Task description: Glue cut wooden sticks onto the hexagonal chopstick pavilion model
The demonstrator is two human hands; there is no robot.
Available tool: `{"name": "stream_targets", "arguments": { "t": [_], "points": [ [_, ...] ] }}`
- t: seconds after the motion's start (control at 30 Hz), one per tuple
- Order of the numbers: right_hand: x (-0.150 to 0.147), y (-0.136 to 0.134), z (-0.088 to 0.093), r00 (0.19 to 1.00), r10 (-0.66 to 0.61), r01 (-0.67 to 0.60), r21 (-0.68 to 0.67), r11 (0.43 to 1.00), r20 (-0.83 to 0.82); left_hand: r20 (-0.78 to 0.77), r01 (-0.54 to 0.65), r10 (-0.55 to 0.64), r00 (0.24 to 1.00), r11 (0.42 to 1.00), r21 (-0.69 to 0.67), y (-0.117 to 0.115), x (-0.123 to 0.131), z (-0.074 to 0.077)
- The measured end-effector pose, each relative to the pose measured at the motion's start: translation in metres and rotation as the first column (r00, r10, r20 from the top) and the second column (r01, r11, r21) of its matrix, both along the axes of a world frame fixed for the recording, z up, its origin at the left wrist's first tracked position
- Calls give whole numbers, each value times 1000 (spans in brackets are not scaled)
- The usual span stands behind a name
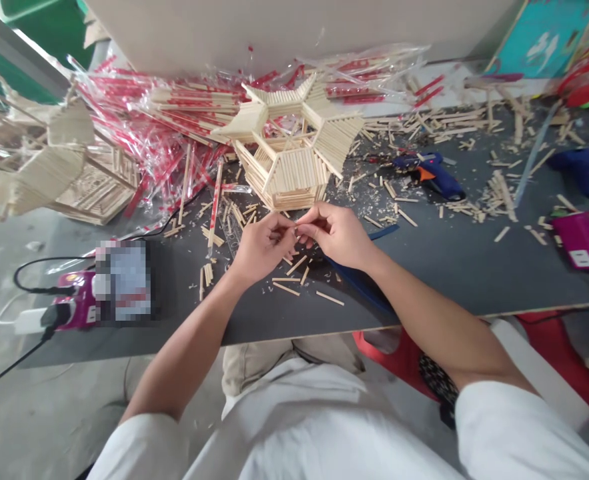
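My left hand point(261, 245) and my right hand point(335, 233) meet over the dark table point(444, 267), fingertips pinched together on a thin wooden stick point(294, 227) held between them. Just beyond the fingers stands a pagoda-like model point(289, 143) built of wooden sticks, with a star-shaped roof. Short cut sticks point(287, 288) lie scattered under and around both hands.
A heap of red-and-clear chopstick wrappers point(164, 120) fills the back left. Another stick model point(64, 170) sits far left. A blue glue gun point(431, 175) lies right of the pagoda, a second blue tool point(585, 170) and a magenta box point(587, 239) at far right. Cables and a plug point(31, 320) at left.
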State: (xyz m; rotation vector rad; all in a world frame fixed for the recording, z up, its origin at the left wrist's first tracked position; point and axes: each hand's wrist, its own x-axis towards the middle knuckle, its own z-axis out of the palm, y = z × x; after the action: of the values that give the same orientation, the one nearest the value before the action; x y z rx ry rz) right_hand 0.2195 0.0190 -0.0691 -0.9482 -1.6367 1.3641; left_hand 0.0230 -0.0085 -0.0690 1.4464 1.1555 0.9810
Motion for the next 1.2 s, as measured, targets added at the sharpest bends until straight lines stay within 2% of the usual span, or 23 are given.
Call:
{"name": "stream_targets", "arguments": {
  "t": [0.1, 0.3, 0.53, 0.73, 0.93, 1.2],
  "points": [
    [-4, -3, -2, 997, -51, 51, 0, 999, -58, 6, -28, 28, 1000, 998, 52, -2, 2, 2],
    [-9, -8, -2, 992, -121, 123, 68, 990, -44, 71, -108, 105, 992, 994, 31, -5, 7, 1],
    [-9, -11, -4, 989, -150, 148, 149, 978, 6, 102, -132, 128, 987, 991, 34, -5, 9, 2],
    [-8, -9, -3, 987, -163, 162, 150, 975, -10, 113, -116, 113, 987, 993, 23, -4, 9, 6],
    [-7, -9, -4, 981, -195, 189, 172, 967, 18, 119, -128, 124, 985, 991, 35, -4, 11, 3],
    [-7, -7, -10, 974, -216, 199, 217, 956, 61, 156, -159, 161, 975, 987, -29, -3, 17, 0]
  ]
}}
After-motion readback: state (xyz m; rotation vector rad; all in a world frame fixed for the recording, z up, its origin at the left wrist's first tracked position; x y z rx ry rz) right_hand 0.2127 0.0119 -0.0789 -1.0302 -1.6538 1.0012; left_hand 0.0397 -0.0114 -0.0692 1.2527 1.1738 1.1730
